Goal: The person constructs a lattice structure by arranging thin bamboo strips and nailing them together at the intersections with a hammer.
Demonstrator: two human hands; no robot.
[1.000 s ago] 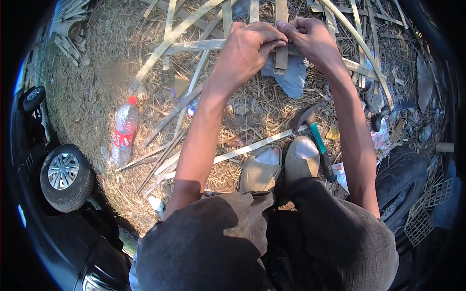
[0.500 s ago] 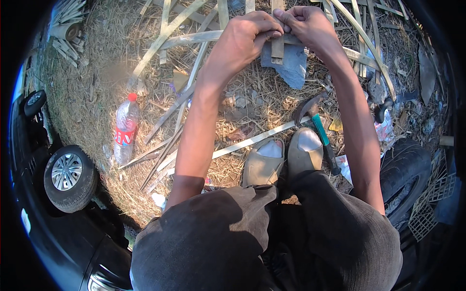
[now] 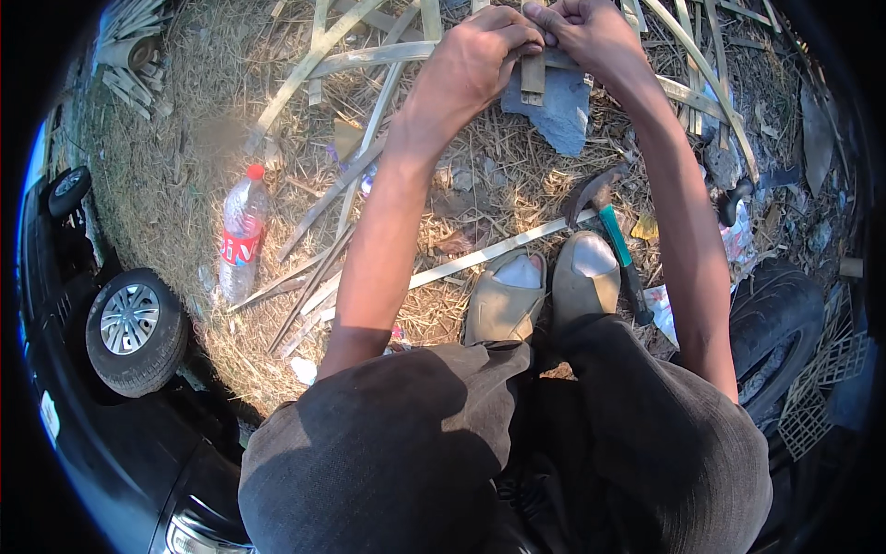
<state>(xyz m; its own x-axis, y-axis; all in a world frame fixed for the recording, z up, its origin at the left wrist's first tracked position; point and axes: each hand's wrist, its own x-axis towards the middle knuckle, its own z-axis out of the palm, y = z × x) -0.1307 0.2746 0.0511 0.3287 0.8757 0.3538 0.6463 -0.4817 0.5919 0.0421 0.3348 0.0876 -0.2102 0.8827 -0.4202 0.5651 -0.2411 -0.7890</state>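
At the top edge, my left hand (image 3: 475, 63) and my right hand (image 3: 592, 39) meet over a crossing of pale wooden or bamboo strips. Fingers and thumbs of both are pinched together; whatever lies between them is too small or hidden to make out. Just below the fingertips, the end of a short upright strip (image 3: 532, 81) rests over a flat grey stone slab (image 3: 561, 113). A long curved strip (image 3: 378, 57) runs in from the left toward my left hand. By my right shoe lies a hammer (image 3: 614, 233) with a green and black handle.
A red-capped plastic bottle (image 3: 242, 235) stands on the dry straw at left. Loose strips (image 3: 332, 198) lie between it and my shoes (image 3: 506, 300). A black tyre (image 3: 784, 323) and a lattice panel (image 3: 817, 388) are at right; a dark vehicle (image 3: 101, 434) fills the left side.
My hands sit slightly higher in the picture, still pinched together at the crossing. The whole view has shifted a little; the hammer and bottle lie where they were.
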